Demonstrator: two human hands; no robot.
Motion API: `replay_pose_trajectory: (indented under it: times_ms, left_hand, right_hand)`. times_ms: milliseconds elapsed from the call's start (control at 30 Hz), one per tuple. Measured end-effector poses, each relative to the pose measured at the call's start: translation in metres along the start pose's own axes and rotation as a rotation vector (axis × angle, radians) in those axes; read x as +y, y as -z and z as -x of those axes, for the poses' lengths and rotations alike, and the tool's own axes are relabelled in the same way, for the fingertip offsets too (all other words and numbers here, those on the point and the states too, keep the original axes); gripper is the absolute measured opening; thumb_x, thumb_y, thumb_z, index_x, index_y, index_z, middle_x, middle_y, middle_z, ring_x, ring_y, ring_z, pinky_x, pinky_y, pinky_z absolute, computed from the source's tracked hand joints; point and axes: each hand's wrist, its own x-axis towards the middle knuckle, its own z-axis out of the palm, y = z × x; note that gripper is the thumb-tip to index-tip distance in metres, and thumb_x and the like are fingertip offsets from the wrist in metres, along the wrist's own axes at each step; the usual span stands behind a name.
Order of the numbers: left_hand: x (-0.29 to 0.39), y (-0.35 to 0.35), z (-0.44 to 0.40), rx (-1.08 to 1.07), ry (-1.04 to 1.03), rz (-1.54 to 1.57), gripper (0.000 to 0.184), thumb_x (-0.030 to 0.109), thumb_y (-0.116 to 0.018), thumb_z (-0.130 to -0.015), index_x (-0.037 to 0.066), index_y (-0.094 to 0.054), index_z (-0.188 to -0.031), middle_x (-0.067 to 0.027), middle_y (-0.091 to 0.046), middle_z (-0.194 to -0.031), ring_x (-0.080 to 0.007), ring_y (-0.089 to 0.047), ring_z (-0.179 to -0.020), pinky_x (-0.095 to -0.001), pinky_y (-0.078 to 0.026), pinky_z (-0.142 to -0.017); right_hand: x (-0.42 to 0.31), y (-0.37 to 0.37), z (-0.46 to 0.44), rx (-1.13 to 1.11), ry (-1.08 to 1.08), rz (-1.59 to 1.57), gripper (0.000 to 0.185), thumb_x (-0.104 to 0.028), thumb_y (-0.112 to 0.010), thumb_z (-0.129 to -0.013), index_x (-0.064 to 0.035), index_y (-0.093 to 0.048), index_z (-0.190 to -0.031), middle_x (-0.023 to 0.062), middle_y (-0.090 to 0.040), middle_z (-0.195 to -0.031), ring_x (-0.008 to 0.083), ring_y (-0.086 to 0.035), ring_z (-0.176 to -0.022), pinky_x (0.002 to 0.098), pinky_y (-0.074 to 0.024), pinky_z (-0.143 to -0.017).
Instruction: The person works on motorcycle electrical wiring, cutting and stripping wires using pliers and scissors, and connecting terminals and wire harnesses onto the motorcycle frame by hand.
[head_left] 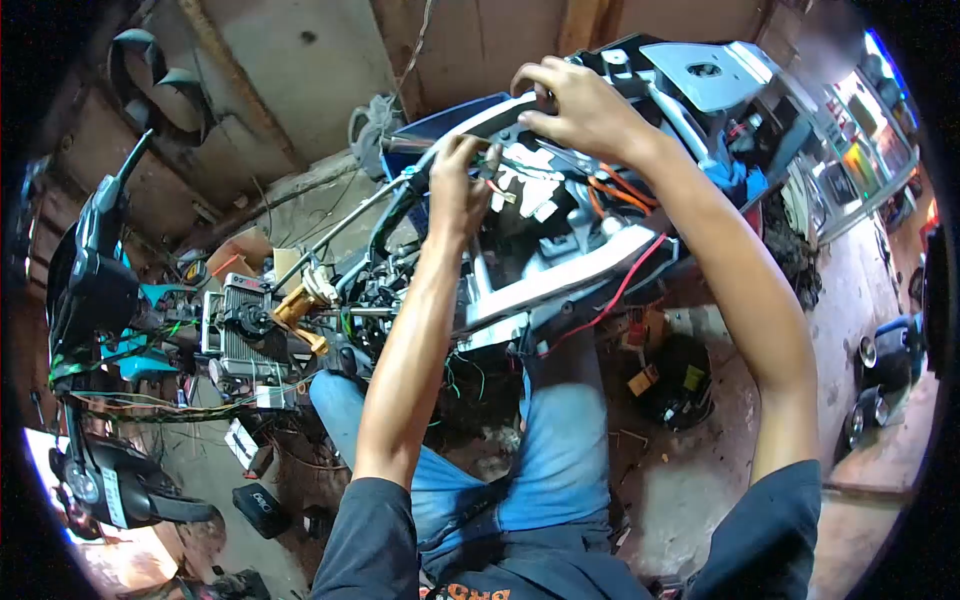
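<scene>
A stripped motorcycle frame [570, 280] with pale rails lies across in front of me, wiring showing inside it. My left hand [460, 185] is at the far rail [435, 150], its fingers closed near a small connector with wires [497, 190]; what they pinch is partly hidden. Farther right along that rail is my right hand [580, 105], fingers curled over and thumb below, closed around something dark that I cannot make out. Orange cables [620, 190] run inside the frame below my right wrist. A red wire [630, 290] hangs along the near rail.
Left of the frame are a radiator [240, 325] and a black front fairing [95, 270]. A black pouch [261, 511] lies on the floor. A glass display case [860, 150] stands at the right. A pale panel [705, 72] sits at the frame's far right end.
</scene>
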Motion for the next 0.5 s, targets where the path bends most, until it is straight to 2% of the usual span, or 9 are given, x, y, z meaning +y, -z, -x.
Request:
replay_pose_trajectory:
  times_ms: [67,100,133,200,233,333,367,467,500]
  left_hand:
    - [-0.008,-0.007,0.0,0.021,0.018,0.024,0.02,0.018,-0.073,-0.095,-0.002,-0.07,-0.102,-0.0197,-0.066,-0.102,-0.0398,-0.065,-0.097,-0.0444,-0.052,-0.085]
    - [-0.007,-0.004,-0.001,0.008,0.02,0.078,0.02,0.017,-0.073,-0.095,-0.001,-0.07,-0.102,-0.0195,-0.066,-0.102,-0.0397,-0.064,-0.099,-0.0445,-0.052,-0.086]
    - [-0.006,-0.002,-0.002,-0.006,0.021,0.132,0.02,0.017,-0.072,-0.095,-0.001,-0.07,-0.102,-0.0192,-0.066,-0.102,-0.0395,-0.064,-0.1,-0.0446,-0.052,-0.086]
    - [-0.004,0.001,0.001,-0.046,-0.026,-0.019,0.019,0.017,-0.073,-0.092,0.0,-0.072,-0.102,-0.0181,-0.066,-0.104,-0.0382,-0.063,-0.105,-0.0453,-0.052,-0.089]
    - [-0.004,0.001,0.001,-0.049,-0.041,-0.051,0.019,0.017,-0.073,-0.092,0.0,-0.072,-0.102,-0.0179,-0.066,-0.105,-0.0381,-0.063,-0.105,-0.0455,-0.052,-0.09]
    - [-0.005,0.001,0.001,-0.082,-0.045,-0.095,0.024,0.009,-0.074,-0.086,0.0,-0.071,-0.108,-0.0185,-0.067,-0.108,-0.0384,-0.064,-0.105,-0.044,-0.052,-0.091]
    - [-0.006,0.001,0.001,-0.095,-0.038,-0.102,0.029,0.006,-0.074,-0.083,0.0,-0.07,-0.111,-0.0189,-0.068,-0.109,-0.0385,-0.065,-0.106,-0.0431,-0.052,-0.091]
    - [-0.004,-0.002,-0.001,-0.053,-0.056,-0.069,0.025,0.01,-0.074,-0.09,0.002,-0.07,-0.113,-0.0182,-0.07,-0.109,-0.0374,-0.065,-0.107,-0.0433,-0.053,-0.093]
    - [-0.004,-0.002,-0.002,-0.053,-0.075,-0.079,0.026,0.01,-0.073,-0.091,0.003,-0.07,-0.116,-0.0184,-0.072,-0.11,-0.037,-0.067,-0.107,-0.0435,-0.054,-0.092]
  right_hand:
    - [-0.016,0.011,0.0,-0.231,-0.028,-0.237,0.052,-0.051,-0.072,-0.093,-0.0032,-0.076,-0.111,0.0187,-0.073,-0.095,0.034,-0.071,-0.086,0.044,-0.0545,-0.082]
    - [-0.027,0.018,0.002,-0.426,-0.106,-0.376,0.067,-0.069,-0.067,-0.091,-0.0035,-0.081,-0.101,0.017,-0.074,-0.085,0.0293,-0.07,-0.079,0.0435,-0.054,-0.076]
    - [-0.025,0.003,0.004,-0.493,-0.106,-0.4,0.072,-0.073,-0.066,-0.089,-0.0034,-0.082,-0.102,0.0161,-0.075,-0.083,0.0258,-0.071,-0.079,0.0435,-0.0542,-0.075]
    - [-0.035,0.005,0.009,-0.676,-0.105,-0.367,0.077,-0.074,-0.068,-0.087,0.0007,-0.08,-0.101,0.0175,-0.075,-0.083,0.0247,-0.071,-0.079,0.042,-0.0548,-0.077]
    - [-0.041,0.008,0.007,-0.748,-0.086,-0.32,0.065,-0.061,-0.073,-0.089,0.0027,-0.079,-0.102,0.0175,-0.075,-0.079,0.023,-0.071,-0.075,0.0395,-0.0561,-0.075]
    - [-0.026,0.0,0.006,-0.724,-0.146,-0.378,0.049,-0.043,-0.075,-0.089,0.004,-0.078,-0.103,0.0167,-0.074,-0.078,0.021,-0.071,-0.07,0.0366,-0.0561,-0.07]
    - [-0.018,0.004,0.009,-0.605,-0.134,-0.426,0.036,-0.029,-0.073,-0.09,0.0044,-0.077,-0.102,0.0142,-0.073,-0.075,0.0182,-0.068,-0.065,0.0346,-0.0544,-0.064]
    - [-0.01,0.027,0.0,-0.506,-0.251,-0.336,0.031,-0.023,-0.067,-0.096,0.0054,-0.075,-0.106,0.0165,-0.075,-0.084,0.0194,-0.069,-0.07,0.0363,-0.0549,-0.069]
    - [-0.007,0.028,0.001,-0.409,-0.156,-0.244,0.03,-0.022,-0.066,-0.098,0.0033,-0.075,-0.11,0.0177,-0.076,-0.091,0.0238,-0.071,-0.078,0.0379,-0.0548,-0.076]
